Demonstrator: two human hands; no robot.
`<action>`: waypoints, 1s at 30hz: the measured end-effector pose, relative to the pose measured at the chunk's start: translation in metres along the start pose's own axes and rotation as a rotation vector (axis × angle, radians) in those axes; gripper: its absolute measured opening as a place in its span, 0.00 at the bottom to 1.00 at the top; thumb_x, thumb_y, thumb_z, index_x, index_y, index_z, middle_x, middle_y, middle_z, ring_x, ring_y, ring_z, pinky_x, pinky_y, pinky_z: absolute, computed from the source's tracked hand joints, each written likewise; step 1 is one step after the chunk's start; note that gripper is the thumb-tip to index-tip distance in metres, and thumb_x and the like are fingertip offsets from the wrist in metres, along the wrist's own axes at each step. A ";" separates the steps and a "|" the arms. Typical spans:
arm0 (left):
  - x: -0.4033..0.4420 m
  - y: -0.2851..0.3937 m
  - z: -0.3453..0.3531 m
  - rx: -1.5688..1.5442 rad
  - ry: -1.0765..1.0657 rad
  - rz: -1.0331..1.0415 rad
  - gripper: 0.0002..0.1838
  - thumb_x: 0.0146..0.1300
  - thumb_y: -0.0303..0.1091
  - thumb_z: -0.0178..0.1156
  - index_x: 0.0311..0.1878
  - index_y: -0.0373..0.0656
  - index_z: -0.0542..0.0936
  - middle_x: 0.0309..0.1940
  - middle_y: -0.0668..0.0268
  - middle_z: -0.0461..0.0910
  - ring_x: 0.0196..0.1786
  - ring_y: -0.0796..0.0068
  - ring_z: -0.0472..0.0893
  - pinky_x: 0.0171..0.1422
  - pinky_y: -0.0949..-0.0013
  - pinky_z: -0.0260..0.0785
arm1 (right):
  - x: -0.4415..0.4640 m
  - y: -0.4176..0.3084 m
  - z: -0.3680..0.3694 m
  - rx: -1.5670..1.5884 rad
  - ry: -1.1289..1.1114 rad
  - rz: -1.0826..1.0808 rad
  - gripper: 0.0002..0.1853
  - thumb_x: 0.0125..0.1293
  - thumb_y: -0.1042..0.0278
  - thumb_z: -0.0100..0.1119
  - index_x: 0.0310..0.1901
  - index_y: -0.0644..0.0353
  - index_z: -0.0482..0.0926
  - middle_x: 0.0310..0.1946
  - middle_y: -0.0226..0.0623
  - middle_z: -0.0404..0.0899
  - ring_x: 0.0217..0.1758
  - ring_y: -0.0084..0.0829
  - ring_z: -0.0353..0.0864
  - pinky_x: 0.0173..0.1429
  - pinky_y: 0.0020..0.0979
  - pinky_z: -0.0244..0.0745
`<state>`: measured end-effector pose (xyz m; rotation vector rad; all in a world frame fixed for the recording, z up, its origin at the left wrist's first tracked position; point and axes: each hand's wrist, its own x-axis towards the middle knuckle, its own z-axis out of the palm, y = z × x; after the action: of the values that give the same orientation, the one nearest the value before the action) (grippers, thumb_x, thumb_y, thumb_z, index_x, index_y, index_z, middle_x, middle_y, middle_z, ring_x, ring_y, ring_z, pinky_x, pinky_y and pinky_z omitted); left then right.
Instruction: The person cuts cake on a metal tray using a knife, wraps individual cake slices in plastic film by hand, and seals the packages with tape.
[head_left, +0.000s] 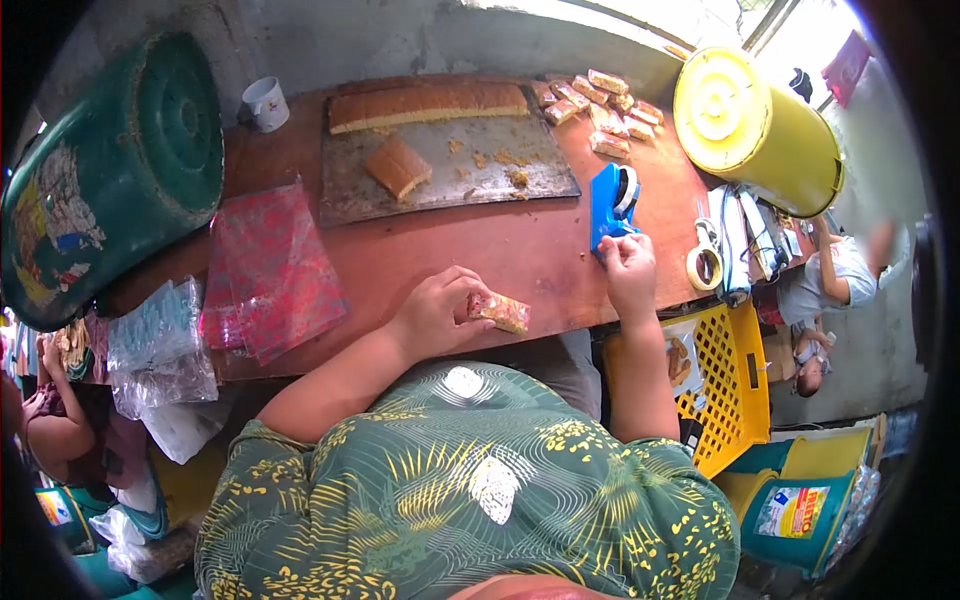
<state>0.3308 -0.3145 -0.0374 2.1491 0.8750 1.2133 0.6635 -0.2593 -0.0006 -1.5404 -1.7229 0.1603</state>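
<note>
My left hand (440,310) is closed around a small wrapped slice of cake (503,312) near the table's front edge. The wrapper is clear with a reddish print. My right hand (630,268) pinches thumb and fingers together at the front end of a blue tape dispenser (604,200). Whatever lies in that pinch is too small to make out. A roll of tape (625,190) sits in the dispenser. Farther back, a metal tray (480,190) bears a long sponge cake (430,106), a cut block of cake (398,166) and crumbs.
Several wrapped slices (605,110) are piled at the back right, by a yellow bucket (755,130). Red-printed plastic wrappers (270,270) lie at left. A white mug (265,104) and green drum (120,180) stand behind. A yellow crate (725,390) is below right. Other people are at both sides.
</note>
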 end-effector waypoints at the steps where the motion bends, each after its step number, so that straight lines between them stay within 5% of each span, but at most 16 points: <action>1: 0.000 0.001 -0.001 0.004 0.009 0.029 0.20 0.56 0.31 0.80 0.49 0.43 0.81 0.47 0.60 0.82 0.45 0.63 0.85 0.50 0.63 0.80 | 0.002 -0.003 0.002 0.019 0.010 0.015 0.13 0.72 0.62 0.67 0.33 0.61 0.89 0.34 0.42 0.82 0.47 0.39 0.80 0.54 0.38 0.75; 3: -0.001 0.003 -0.001 0.019 0.014 0.010 0.19 0.56 0.31 0.80 0.48 0.43 0.82 0.48 0.60 0.82 0.45 0.62 0.85 0.50 0.63 0.81 | 0.007 -0.009 0.006 0.062 0.029 0.038 0.13 0.72 0.63 0.67 0.32 0.62 0.88 0.34 0.40 0.81 0.45 0.37 0.79 0.53 0.37 0.75; 8: -0.002 0.003 -0.004 0.056 0.037 0.026 0.18 0.54 0.33 0.81 0.45 0.44 0.83 0.47 0.60 0.83 0.47 0.61 0.86 0.51 0.62 0.81 | -0.002 -0.059 0.006 0.357 -0.344 -0.038 0.13 0.74 0.65 0.66 0.33 0.66 0.85 0.37 0.35 0.81 0.42 0.29 0.77 0.50 0.31 0.74; 13: 0.002 0.002 0.001 0.177 0.084 0.171 0.23 0.53 0.41 0.81 0.48 0.47 0.82 0.47 0.61 0.83 0.49 0.58 0.85 0.54 0.56 0.79 | -0.034 -0.146 0.023 0.393 -0.756 -0.167 0.16 0.69 0.57 0.72 0.34 0.64 0.87 0.33 0.45 0.79 0.40 0.44 0.81 0.46 0.42 0.77; 16: -0.004 0.000 -0.001 0.163 0.089 0.100 0.24 0.52 0.43 0.81 0.49 0.47 0.82 0.46 0.62 0.83 0.50 0.59 0.85 0.56 0.57 0.78 | -0.026 -0.136 0.036 0.088 -0.687 -0.243 0.19 0.66 0.51 0.73 0.35 0.63 0.89 0.32 0.48 0.79 0.40 0.47 0.81 0.47 0.44 0.79; 19: -0.003 0.005 -0.002 0.173 0.055 0.130 0.23 0.53 0.41 0.80 0.49 0.46 0.82 0.46 0.63 0.84 0.49 0.59 0.85 0.57 0.58 0.78 | -0.020 -0.111 0.036 0.096 -0.875 -0.112 0.23 0.63 0.46 0.74 0.34 0.63 0.88 0.30 0.49 0.79 0.40 0.46 0.82 0.48 0.44 0.79; 23: -0.003 0.002 -0.005 0.145 0.021 0.056 0.22 0.54 0.41 0.80 0.48 0.45 0.82 0.45 0.63 0.85 0.50 0.59 0.86 0.60 0.56 0.78 | -0.018 -0.091 0.030 0.057 -0.773 -0.025 0.22 0.55 0.51 0.80 0.30 0.64 0.83 0.33 0.48 0.79 0.41 0.48 0.81 0.48 0.46 0.78; 24: -0.004 0.001 -0.004 0.118 0.020 0.025 0.22 0.54 0.42 0.80 0.48 0.45 0.82 0.46 0.62 0.85 0.50 0.59 0.86 0.60 0.56 0.78 | -0.021 -0.091 0.032 0.139 -0.704 -0.159 0.21 0.53 0.55 0.82 0.28 0.63 0.80 0.33 0.46 0.78 0.40 0.50 0.80 0.46 0.46 0.77; 28: 0.002 -0.002 -0.007 -0.060 0.062 -0.039 0.23 0.57 0.43 0.80 0.50 0.44 0.81 0.48 0.60 0.84 0.54 0.57 0.85 0.62 0.55 0.77 | -0.024 -0.112 0.024 0.230 -0.958 -0.208 0.16 0.56 0.66 0.79 0.36 0.61 0.77 0.35 0.46 0.77 0.43 0.51 0.79 0.47 0.46 0.75; 30: 0.015 -0.005 -0.020 0.076 0.137 0.010 0.22 0.59 0.41 0.78 0.51 0.43 0.81 0.51 0.58 0.83 0.57 0.55 0.84 0.64 0.54 0.76 | 0.006 -0.086 0.016 0.071 -0.868 -0.241 0.16 0.58 0.71 0.78 0.38 0.59 0.76 0.38 0.42 0.79 0.44 0.45 0.79 0.49 0.41 0.76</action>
<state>0.3178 -0.2981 -0.0236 2.1524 0.9835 1.3657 0.5870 -0.2686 0.0408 -1.2639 -2.5074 0.8538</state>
